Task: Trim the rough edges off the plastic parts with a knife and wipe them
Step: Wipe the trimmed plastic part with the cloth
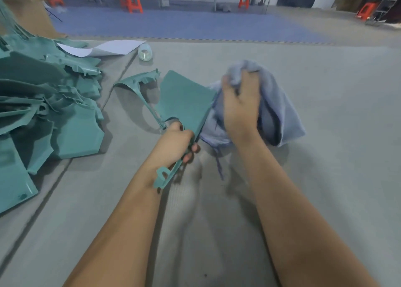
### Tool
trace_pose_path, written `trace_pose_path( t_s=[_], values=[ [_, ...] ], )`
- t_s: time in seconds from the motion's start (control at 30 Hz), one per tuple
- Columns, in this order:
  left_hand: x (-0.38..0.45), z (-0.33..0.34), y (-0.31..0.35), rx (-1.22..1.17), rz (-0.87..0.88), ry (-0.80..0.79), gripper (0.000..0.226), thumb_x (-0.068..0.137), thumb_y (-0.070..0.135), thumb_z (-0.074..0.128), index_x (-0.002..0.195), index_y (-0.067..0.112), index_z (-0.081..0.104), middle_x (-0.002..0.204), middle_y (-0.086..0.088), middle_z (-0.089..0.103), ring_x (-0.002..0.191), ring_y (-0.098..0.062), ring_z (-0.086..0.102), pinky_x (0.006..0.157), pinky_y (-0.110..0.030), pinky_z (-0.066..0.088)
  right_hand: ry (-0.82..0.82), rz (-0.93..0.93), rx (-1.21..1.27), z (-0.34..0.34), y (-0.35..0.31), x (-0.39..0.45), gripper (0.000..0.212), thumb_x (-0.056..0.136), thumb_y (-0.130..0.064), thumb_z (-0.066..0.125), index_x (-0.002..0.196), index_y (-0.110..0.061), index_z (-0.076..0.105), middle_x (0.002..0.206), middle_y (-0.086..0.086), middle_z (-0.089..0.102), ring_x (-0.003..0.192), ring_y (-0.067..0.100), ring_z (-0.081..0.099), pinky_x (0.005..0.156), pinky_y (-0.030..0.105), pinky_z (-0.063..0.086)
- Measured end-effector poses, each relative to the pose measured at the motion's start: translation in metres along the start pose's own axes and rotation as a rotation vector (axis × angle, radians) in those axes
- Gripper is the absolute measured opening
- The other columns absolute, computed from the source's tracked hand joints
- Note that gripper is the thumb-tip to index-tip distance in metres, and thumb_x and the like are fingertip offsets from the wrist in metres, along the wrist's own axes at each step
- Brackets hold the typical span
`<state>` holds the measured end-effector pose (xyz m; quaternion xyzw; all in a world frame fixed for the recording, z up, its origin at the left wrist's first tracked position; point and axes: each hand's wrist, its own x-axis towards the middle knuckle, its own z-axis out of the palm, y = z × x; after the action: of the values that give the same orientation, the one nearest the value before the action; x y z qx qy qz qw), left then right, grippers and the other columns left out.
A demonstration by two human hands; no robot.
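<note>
1. The teal plastic part [184, 97] is hard moulded plastic; its broad face looks smooth and matt.
2. The blue cloth [280, 104] is soft, slightly fuzzy fabric, crumpled into folds.
3. The pile of teal plastic parts [50, 104] shares the same smooth plastic, with a faint sheen on some edges.
4. The grey work surface [325, 178] looks matt and finely textured.
5. The white sheets [112, 47] look like thin, flat paper.
6. The roll of tape [145, 52] is clear and glossy.

Left hand [176, 143] grips a flat teal plastic part [184, 100] by its lower edge, held tilted above the grey bench [325, 156]. Right hand [239, 106] clutches a bunched pale blue cloth [280, 104] against the part's right edge. Pile of teal plastic parts [43, 104] lies at left, clear tape roll [145, 52] and white paper sheet [112, 47] behind it.
</note>
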<state>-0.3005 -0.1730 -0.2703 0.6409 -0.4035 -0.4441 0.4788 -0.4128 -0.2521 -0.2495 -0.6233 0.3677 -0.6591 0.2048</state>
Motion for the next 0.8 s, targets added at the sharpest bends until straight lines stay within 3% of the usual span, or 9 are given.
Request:
trace_pose_path(
  t_s=[0.1,0.17,0.2,0.23,0.3,0.37,0.57,0.67,0.8],
  values=[
    [0.002,0.003,-0.006,0.035,0.005,0.022,0.019,0.092,-0.004,0.028,0.089,0.012,0.037,0.059,-0.01,0.041,0.023,-0.01,0.031,0.03,-0.012,0.021,-0.512,-0.126,0.031,0.011,-0.001,-0.025,0.014,0.091,-0.012,0.052,0.1,-0.019,0.06,0.079,-0.014,0.055,0.072,-0.002,0.054,0.072,0.017,0.042],
    [-0.01,-0.004,-0.012,-0.057,0.01,-0.048,0.035,0.091,-0.01,0.025,0.099,0.007,0.054,0.064,-0.009,0.055,0.03,-0.005,0.047,0.03,-0.016,0.032,-0.802,0.091,0.023,0.015,-0.005,-0.039,0.029,0.099,-0.024,0.047,0.123,-0.029,0.062,0.081,-0.016,0.065,0.067,0.001,0.062,0.068,0.025,0.055],
    [-0.01,0.001,-0.007,0.058,-0.05,0.109,0.043,0.091,-0.012,0.024,0.108,0.01,0.057,0.065,-0.003,0.06,0.034,-0.004,0.052,0.033,-0.017,0.037,-0.872,0.212,0.041,0.016,-0.006,-0.041,0.031,0.101,-0.03,0.045,0.128,-0.034,0.06,0.079,-0.016,0.068,0.062,0.006,0.064,0.068,0.032,0.058],
    [-0.009,0.001,-0.01,0.183,-0.034,0.029,0.04,0.092,-0.011,0.024,0.112,0.011,0.051,0.06,-0.006,0.056,0.031,-0.005,0.048,0.031,-0.017,0.033,-0.88,0.266,0.05,0.016,-0.007,-0.041,0.032,0.102,-0.034,0.045,0.13,-0.036,0.059,0.086,-0.016,0.07,0.069,0.009,0.066,0.077,0.036,0.058],
    [-0.003,0.009,-0.002,0.086,0.041,-0.01,0.024,0.094,-0.006,0.026,0.094,0.014,0.038,0.059,-0.009,0.041,0.022,-0.005,0.034,0.03,-0.011,0.021,-0.808,0.183,0.004,0.012,-0.006,-0.033,0.035,0.103,-0.033,0.047,0.136,-0.029,0.057,0.124,-0.011,0.064,0.113,0.007,0.059,0.108,0.033,0.04],
    [-0.008,0.0,-0.001,0.03,0.025,-0.098,0.024,0.096,-0.004,0.026,0.088,0.017,0.034,0.059,-0.006,0.037,0.021,-0.004,0.029,0.03,-0.009,0.019,-0.75,0.087,-0.063,0.005,-0.004,-0.022,0.037,0.104,-0.024,0.045,0.14,-0.018,0.052,0.143,-0.001,0.052,0.135,0.009,0.041,0.117,0.028,0.023],
    [-0.008,0.004,0.0,0.062,-0.033,-0.189,0.016,0.099,0.0,0.028,0.11,0.009,0.034,0.06,-0.005,0.035,0.022,-0.003,0.027,0.031,-0.008,0.019,-0.65,0.089,-0.371,0.008,0.028,0.003,0.04,0.105,-0.026,0.036,0.142,-0.016,0.046,0.147,0.004,0.043,0.136,0.016,0.036,0.117,0.035,0.022],
    [-0.008,0.0,0.0,0.058,-0.013,-0.198,0.022,0.1,0.002,0.028,0.119,0.01,0.034,0.057,-0.004,0.035,0.023,-0.005,0.027,0.032,-0.008,0.019,-0.438,0.419,-0.063,0.01,0.031,0.023,0.031,0.103,-0.013,0.04,0.126,-0.01,0.06,0.13,0.014,0.059,0.115,0.022,0.056,0.103,0.037,0.042],
    [-0.003,0.001,-0.005,0.279,0.087,-0.178,0.031,0.099,0.018,0.035,0.129,0.028,0.036,0.052,-0.003,0.054,0.036,-0.017,0.048,0.039,-0.018,0.034,-0.165,0.665,0.177,-0.005,0.021,0.057,0.031,0.1,-0.013,0.04,0.101,-0.021,0.071,0.092,0.006,0.074,0.089,0.046,0.063,0.086,0.065,0.05]
  ],
)
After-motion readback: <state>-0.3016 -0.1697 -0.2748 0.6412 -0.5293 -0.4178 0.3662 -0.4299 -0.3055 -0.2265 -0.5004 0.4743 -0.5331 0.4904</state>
